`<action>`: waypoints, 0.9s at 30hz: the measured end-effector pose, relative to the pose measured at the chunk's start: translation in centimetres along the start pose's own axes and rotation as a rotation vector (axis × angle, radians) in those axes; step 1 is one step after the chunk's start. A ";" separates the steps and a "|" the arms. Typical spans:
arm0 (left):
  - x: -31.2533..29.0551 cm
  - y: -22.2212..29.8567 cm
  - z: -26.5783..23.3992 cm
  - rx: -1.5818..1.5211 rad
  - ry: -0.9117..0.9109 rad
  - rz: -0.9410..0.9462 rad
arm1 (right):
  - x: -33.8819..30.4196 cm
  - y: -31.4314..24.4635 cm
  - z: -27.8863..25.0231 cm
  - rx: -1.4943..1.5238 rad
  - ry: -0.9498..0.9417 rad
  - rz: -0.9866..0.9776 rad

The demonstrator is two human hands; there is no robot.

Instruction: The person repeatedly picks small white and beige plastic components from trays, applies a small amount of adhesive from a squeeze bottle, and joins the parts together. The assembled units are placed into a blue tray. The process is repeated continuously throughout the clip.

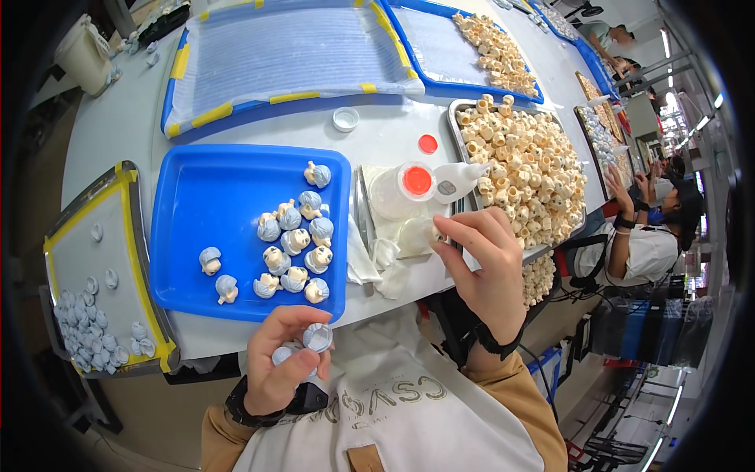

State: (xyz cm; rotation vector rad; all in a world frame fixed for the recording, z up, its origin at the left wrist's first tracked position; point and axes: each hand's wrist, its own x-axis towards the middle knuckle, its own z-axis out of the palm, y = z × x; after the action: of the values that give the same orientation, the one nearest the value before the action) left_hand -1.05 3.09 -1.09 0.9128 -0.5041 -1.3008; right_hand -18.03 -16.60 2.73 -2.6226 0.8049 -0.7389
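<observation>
My left hand [283, 358] is closed around a few light-blue doll hair pieces. One hollow hair piece [318, 337] has its open side turned up between thumb and forefinger. My right hand [487, 275] pinches a small thing I cannot make out, beside the rim of a small translucent cup [415, 237]. Ahead of my left hand, a blue tray [200, 185] holds several small doll heads [295, 241] with light-blue hair. A white squeeze bottle [460, 181] and a clear jar with a red centre on its lid [397, 194] stand beyond the cup.
A metal tray [456, 130] at right is heaped with cream hollow head pieces [519, 161]. A yellow-taped tray [67, 259] at left holds loose blue hair pieces. White cloth [366, 263], a red cap [427, 144] and a white lid [346, 119] lie nearby. Another person [653, 244] works at right.
</observation>
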 end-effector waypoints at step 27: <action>0.0 0.1 0.8 0.032 0.021 0.023 | -0.4 -6.0 1.8 0.705 -0.116 -0.262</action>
State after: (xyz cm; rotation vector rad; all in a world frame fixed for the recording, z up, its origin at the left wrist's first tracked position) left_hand -1.58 2.83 -0.54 0.9435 -0.5188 -1.2647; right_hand -14.71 -11.39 3.58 -2.1060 0.1159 -0.7528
